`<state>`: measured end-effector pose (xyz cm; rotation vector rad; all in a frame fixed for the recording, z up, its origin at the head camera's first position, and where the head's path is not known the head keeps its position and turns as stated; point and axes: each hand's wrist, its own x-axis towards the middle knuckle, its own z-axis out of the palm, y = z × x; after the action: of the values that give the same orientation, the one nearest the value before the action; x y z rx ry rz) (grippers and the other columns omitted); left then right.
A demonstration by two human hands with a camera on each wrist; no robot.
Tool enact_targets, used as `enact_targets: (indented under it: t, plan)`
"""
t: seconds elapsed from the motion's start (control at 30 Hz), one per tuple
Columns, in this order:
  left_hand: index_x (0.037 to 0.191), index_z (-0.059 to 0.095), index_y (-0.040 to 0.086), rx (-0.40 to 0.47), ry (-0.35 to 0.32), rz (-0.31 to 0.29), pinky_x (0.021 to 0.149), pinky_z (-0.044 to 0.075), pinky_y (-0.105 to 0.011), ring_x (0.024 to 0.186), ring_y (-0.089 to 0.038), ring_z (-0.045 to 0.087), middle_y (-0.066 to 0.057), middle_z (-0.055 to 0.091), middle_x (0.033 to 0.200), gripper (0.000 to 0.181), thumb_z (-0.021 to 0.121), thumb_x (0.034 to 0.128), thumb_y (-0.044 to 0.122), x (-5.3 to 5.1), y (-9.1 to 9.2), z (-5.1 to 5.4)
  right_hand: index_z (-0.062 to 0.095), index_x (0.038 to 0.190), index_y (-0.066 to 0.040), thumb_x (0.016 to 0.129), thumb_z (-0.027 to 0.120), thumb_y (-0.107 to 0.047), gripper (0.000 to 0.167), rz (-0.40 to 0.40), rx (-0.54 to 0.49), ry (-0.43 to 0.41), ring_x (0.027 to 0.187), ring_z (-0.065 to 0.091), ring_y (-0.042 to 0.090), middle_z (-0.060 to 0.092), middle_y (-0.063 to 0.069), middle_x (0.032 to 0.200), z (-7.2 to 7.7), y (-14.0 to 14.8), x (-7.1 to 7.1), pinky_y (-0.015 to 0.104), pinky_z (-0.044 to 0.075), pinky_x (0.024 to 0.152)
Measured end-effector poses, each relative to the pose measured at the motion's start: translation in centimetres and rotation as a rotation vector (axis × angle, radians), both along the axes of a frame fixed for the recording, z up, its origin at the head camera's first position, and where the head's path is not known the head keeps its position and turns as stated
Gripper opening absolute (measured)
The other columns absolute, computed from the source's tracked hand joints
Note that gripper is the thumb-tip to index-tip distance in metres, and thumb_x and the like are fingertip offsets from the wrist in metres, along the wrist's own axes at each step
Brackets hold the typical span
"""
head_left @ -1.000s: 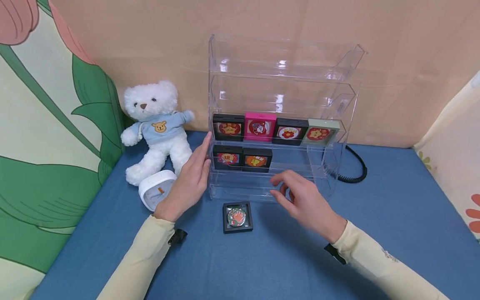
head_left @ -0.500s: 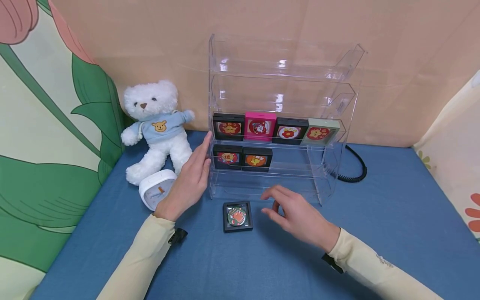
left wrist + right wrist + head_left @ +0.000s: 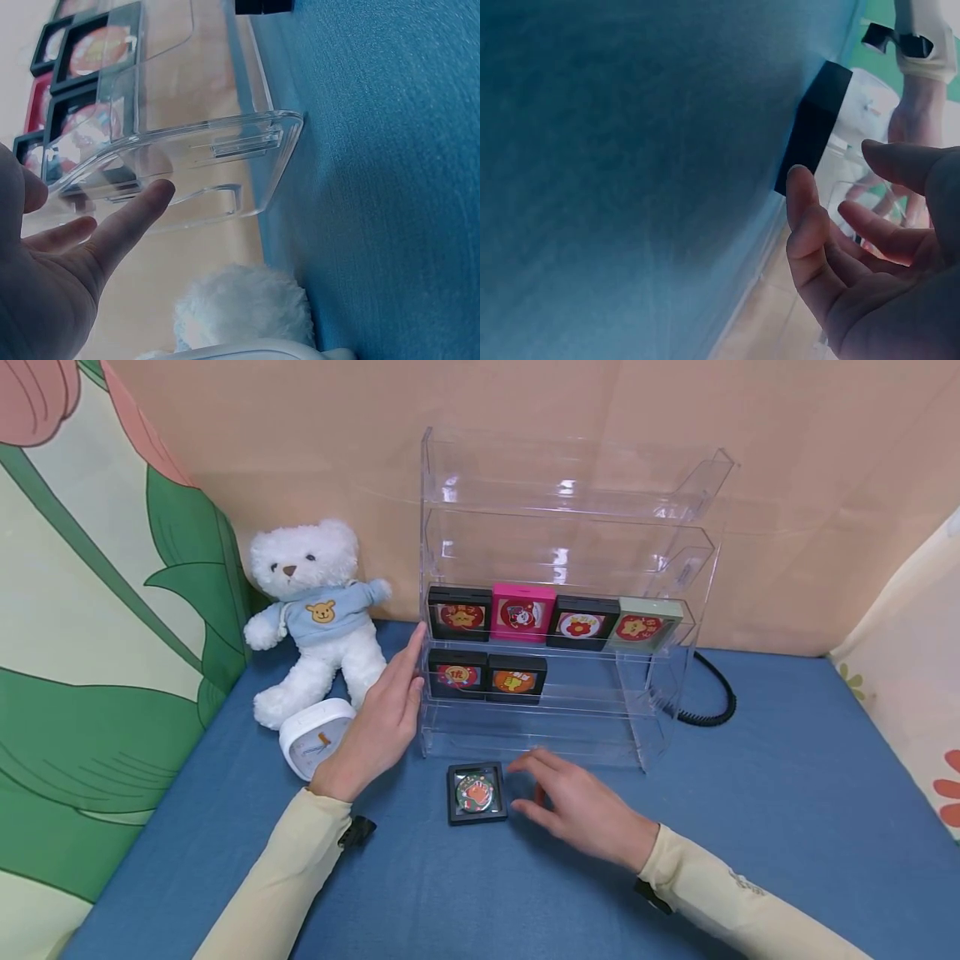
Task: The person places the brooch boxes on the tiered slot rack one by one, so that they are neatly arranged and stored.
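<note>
A clear acrylic display rack (image 3: 555,727) stands on the blue-covered table. My left hand (image 3: 378,727) rests against its left side panel with straight fingers, which the left wrist view also shows. In front of the rack a small square black box (image 3: 477,816) with a round picture badge lies flat. My right hand (image 3: 581,810) hovers just right of that box, thumb and fingers spread apart and slightly bent, holding nothing. On the rack's lower tier sit two black badge boxes (image 3: 517,677). The tier above holds a black box (image 3: 460,613), a pink box (image 3: 522,612), another black box (image 3: 582,622) and a pale box (image 3: 647,625).
A white teddy bear (image 3: 320,616) in a blue sweater sits left of the rack. Before it leans a white alarm clock (image 3: 307,752), close to my left wrist. A black coiled cord (image 3: 720,702) lies behind the rack's right side.
My right hand has moved left and toward me, from in front of the rack to beside the black box. The left hand stays against the rack.
</note>
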<state>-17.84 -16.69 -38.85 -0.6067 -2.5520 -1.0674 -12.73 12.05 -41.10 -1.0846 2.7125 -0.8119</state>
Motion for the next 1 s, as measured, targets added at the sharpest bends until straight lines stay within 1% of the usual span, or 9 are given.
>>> enact_targets:
  t: [0.17,0.3,0.5,0.7,0.8,0.93,1.0]
  plan:
    - [0.165,0.006,0.026,0.004,0.004,-0.005,0.117,0.029,-0.049,0.148,-0.026,0.029,-0.01,0.028,0.164,0.064,0.037,0.1107,0.015,0.0,0.0,0.0,0.06,0.137,-0.011,0.096,0.073,-0.03,0.047,-0.007,0.029,-0.011,0.073,0.056,0.007,0.059,-0.001,0.12,-0.4,-0.4,-0.1,0.022,0.047,0.058]
    - [0.165,0.006,0.027,0.004,0.009,-0.006,0.117,0.029,-0.049,0.148,-0.025,0.03,-0.01,0.028,0.163,0.064,0.037,0.1106,0.014,-0.1,0.1,0.0,0.056,0.141,-0.011,0.096,0.073,-0.033,0.053,-0.019,0.038,-0.019,0.075,0.057,0.007,0.057,0.0,0.129,-0.6,-0.6,-0.2,0.023,0.048,0.06]
    - [0.165,0.006,0.027,0.004,0.012,-0.011,0.118,0.029,-0.049,0.148,-0.025,0.029,-0.009,0.028,0.164,0.064,0.038,0.1106,0.014,-0.1,0.1,0.0,0.053,0.145,-0.011,0.095,0.073,-0.034,0.058,-0.021,0.045,-0.03,0.074,0.056,0.008,0.054,0.001,0.135,-0.6,-0.8,-0.3,0.023,0.048,0.06]
    - [0.165,0.006,0.026,0.0,0.01,-0.009,0.118,0.028,-0.049,0.148,-0.026,0.029,-0.009,0.027,0.164,0.064,0.038,0.1107,0.015,-0.1,0.1,0.0,0.051,0.148,-0.01,0.094,0.073,-0.04,0.066,-0.011,0.084,-0.014,0.078,0.055,0.008,0.051,0.004,0.145,-0.6,-1.0,-0.3,0.028,0.049,0.071]
    - [0.165,0.006,0.026,0.0,0.013,-0.008,0.118,0.028,-0.049,0.148,-0.025,0.029,-0.009,0.026,0.164,0.064,0.038,0.1106,0.014,-0.1,0.1,0.1,0.05,0.149,-0.009,0.094,0.074,-0.04,0.068,-0.004,0.094,-0.008,0.076,0.054,0.005,0.051,0.005,0.147,-0.6,-1.1,-0.3,0.028,0.049,0.069]
    - [0.165,0.006,0.026,-0.001,0.012,-0.005,0.117,0.029,-0.049,0.148,-0.025,0.029,-0.009,0.027,0.164,0.063,0.037,0.1109,0.015,0.0,0.0,0.1,0.051,0.148,-0.009,0.093,0.074,-0.04,0.067,0.004,0.097,0.003,0.071,0.052,0.003,0.051,0.005,0.146,-0.6,-1.2,-0.3,0.026,0.048,0.064]
    - [0.165,0.006,0.026,0.0,0.009,-0.004,0.117,0.029,-0.049,0.148,-0.025,0.029,-0.009,0.027,0.164,0.063,0.037,0.111,0.016,0.0,0.0,0.1,0.052,0.147,-0.009,0.093,0.075,-0.039,0.066,0.008,0.097,0.012,0.071,0.051,0.003,0.051,0.005,0.145,-0.6,-1.3,-0.3,0.026,0.048,0.064]
